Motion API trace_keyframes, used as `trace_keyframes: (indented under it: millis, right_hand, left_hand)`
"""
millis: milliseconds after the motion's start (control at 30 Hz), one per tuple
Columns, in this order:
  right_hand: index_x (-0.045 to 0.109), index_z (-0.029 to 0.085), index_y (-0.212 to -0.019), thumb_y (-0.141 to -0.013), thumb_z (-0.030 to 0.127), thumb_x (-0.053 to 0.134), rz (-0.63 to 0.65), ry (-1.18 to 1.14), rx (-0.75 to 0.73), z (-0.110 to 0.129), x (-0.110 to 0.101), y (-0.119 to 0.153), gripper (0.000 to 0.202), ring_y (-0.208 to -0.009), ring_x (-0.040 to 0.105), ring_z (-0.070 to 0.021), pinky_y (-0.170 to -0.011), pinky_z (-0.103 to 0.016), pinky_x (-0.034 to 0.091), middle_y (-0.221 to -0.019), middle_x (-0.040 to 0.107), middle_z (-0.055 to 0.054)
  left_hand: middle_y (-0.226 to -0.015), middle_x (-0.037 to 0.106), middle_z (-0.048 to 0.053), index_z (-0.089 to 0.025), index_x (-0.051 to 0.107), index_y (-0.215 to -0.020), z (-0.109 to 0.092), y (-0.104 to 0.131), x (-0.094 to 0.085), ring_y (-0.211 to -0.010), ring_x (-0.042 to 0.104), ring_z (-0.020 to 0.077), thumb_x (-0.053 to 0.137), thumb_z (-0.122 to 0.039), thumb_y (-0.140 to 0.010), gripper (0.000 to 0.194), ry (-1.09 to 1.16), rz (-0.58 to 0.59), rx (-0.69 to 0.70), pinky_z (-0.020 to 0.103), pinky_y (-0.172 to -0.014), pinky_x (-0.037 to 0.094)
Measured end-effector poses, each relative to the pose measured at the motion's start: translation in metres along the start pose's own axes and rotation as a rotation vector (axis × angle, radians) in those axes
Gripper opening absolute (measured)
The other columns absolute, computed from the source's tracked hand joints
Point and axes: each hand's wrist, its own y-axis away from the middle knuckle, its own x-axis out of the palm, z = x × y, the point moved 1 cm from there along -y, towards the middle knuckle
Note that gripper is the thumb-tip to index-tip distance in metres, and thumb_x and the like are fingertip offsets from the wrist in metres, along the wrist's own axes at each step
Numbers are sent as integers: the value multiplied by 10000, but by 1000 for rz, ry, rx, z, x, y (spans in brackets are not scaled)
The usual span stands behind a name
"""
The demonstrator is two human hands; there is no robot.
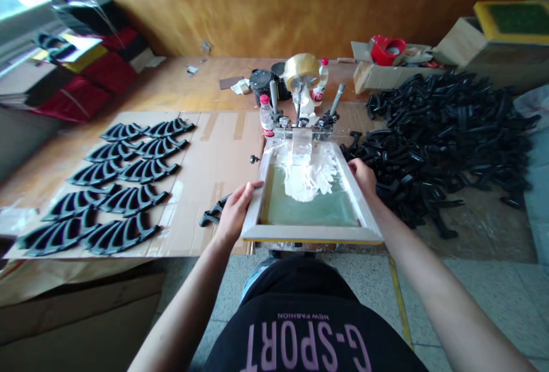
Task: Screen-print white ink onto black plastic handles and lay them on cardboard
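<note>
A screen printing frame (313, 233) with a green mesh lies in front of me, its far end at a metal clamp (302, 123). White paste (305, 182) covers the upper part of the mesh, around a pale squeegee block (302, 146). My left hand (235, 210) grips the frame's left side, thumb on the rim. My right hand (363, 176) is closed round the right side, its fingers partly hidden. Just left of my left hand lies a black plastic part (210, 216) on the cardboard.
Black curved parts (143, 199) stand in rows on the left cardboard (195, 175). A large heap of black parts (441, 132) fills the right. Behind the clamp are bottles (319, 83), dark tubs (260, 83) and a tape roll (301, 70). An open box (373, 79) stands back right.
</note>
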Motion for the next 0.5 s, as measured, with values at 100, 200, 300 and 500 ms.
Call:
trace_keyframes:
  millis: [100, 200, 300, 500]
  right_hand:
    - [568, 174, -1245, -887, 309, 534, -93, 40, -114, 22, -7, -27, 385, -1068, 574, -278, -924, -443, 478, -1181, 594, -142]
    - [506, 167, -1324, -778, 278, 714, -6, 121, -361, 71, 8, -42, 595, -1211, 494, -296, -988, -424, 447, -1359, 484, -151]
    - [610, 163, -1122, -799, 218, 700, 246, 194, -439, 101, 28, -35, 340, -1053, 573, -254, -885, -359, 477, -1129, 621, -112]
    - [655, 165, -935, -847, 77, 520, 546, 188, -704, 86, 21, 22, 185, -880, 603, -191, -753, -273, 434, -937, 663, -78]
  left_hand:
    - [-801, 666, 12, -219, 492, -1406, 57, 1, -1, -629, 569, 125, 635, -529, -805, 691, -61, 41, -123, 205, -533, 424]
    - [-806, 656, 5, -225, 352, -1492, 99, -11, 3, -640, 584, 129, 627, -513, -802, 796, -77, 48, -143, 214, -558, 441]
    - [-814, 656, 13, -206, 370, -1478, 117, -20, 4, -643, 590, 134, 608, -537, -801, 790, -134, 42, -148, 225, -567, 450]
    - [-861, 676, 34, -181, 479, -1397, 105, -13, 4, -722, 619, 156, 597, -538, -806, 701, -185, 12, -161, 242, -632, 473]
